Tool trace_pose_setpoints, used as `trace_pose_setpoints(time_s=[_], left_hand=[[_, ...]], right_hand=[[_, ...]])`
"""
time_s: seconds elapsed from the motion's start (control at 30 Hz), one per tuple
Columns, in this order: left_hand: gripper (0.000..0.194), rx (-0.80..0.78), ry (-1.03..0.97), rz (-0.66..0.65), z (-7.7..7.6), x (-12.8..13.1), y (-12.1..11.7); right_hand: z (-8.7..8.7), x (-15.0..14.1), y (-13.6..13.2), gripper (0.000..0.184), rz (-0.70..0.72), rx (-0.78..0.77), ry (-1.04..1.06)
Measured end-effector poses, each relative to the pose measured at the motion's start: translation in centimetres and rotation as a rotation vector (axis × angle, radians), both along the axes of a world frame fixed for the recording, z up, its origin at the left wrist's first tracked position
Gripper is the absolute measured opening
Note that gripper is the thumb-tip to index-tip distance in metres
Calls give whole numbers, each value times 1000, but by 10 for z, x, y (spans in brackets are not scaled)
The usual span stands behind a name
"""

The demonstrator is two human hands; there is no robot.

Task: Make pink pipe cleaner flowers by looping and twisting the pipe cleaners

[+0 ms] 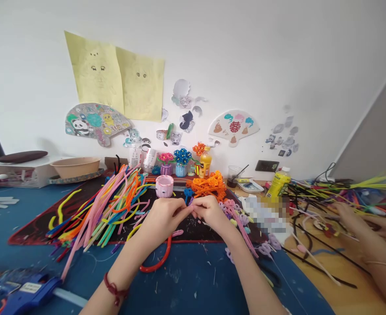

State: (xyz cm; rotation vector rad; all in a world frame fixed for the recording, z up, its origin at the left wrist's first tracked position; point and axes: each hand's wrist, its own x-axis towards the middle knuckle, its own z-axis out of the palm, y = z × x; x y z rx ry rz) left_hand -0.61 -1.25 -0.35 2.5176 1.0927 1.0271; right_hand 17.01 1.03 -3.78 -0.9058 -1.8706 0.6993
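Observation:
My left hand (170,216) and my right hand (210,212) meet fingertip to fingertip over the dark mat (193,234). Both are closed in a pinch, and whatever lies between the fingertips is too small or hidden to make out. Just beyond them shows a small blue fuzzy piece (188,193); I cannot tell if the fingers touch it. A pink striped pot (164,187) stands behind my left hand. Orange pipe-cleaner pieces (209,186) are heaped behind my right hand. Pink and lilac pipe-cleaner pieces (235,212) lie beside it.
Loose coloured pipe cleaners (104,205) spread over the mat's left side. A blue glue gun (32,291) lies front left on the blue table (186,284). Potted pipe-cleaner flowers (181,162) and a juice bottle (205,162) line the wall. Another person's hands (353,223) are at the right.

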Motion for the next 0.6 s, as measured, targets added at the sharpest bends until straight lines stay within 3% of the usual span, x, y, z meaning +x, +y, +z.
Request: trace_pose_setpoints(time_s=[0.17, 0.33, 0.5, 0.6], left_hand=[[29, -32, -73, -42, 0, 2, -1], [29, -240, -277, -78, -2, 12, -4], [34, -661, -605, -146, -10, 19, 1], [34, -782, -692, -179, -12, 19, 1]], right_hand=[[5, 6, -3, 30, 141, -66, -6], [9, 5, -7, 29, 18, 24, -38], [8, -2, -10, 31, -90, 265, -102], [3, -7, -9, 31, -219, 528, -142]])
